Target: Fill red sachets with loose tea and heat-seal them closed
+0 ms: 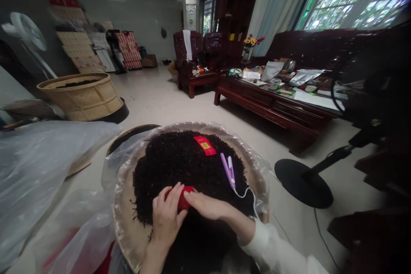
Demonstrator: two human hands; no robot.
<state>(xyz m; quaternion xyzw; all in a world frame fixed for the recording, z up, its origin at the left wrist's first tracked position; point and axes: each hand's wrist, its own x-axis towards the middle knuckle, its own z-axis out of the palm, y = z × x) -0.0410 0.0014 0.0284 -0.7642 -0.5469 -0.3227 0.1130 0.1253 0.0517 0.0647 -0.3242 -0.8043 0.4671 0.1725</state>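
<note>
My left hand (166, 214) is closed around a small red packet (183, 200), its fingers over the packet's left side. Against the packet's right side, my right hand (207, 205) grips it with the thumb near its top; the other fingers are mostly hidden. Both hands are above a heap of dark dried tea leaves (167, 158) in a wide round basket lined with clear plastic (123, 197). On the leaves lies a flat red packet with a yellow label (205, 145). To its right rests a small purple hair straightener (227, 171), its white cord running over the basket's rim.
A tall woven basket (86, 102) with dark leaves stands at left, near a white fan (28, 32). Plastic sheeting (54, 150) covers the left floor. A low wooden table (257, 98) holds pouches and papers. A black round stand base (303, 184) is at right.
</note>
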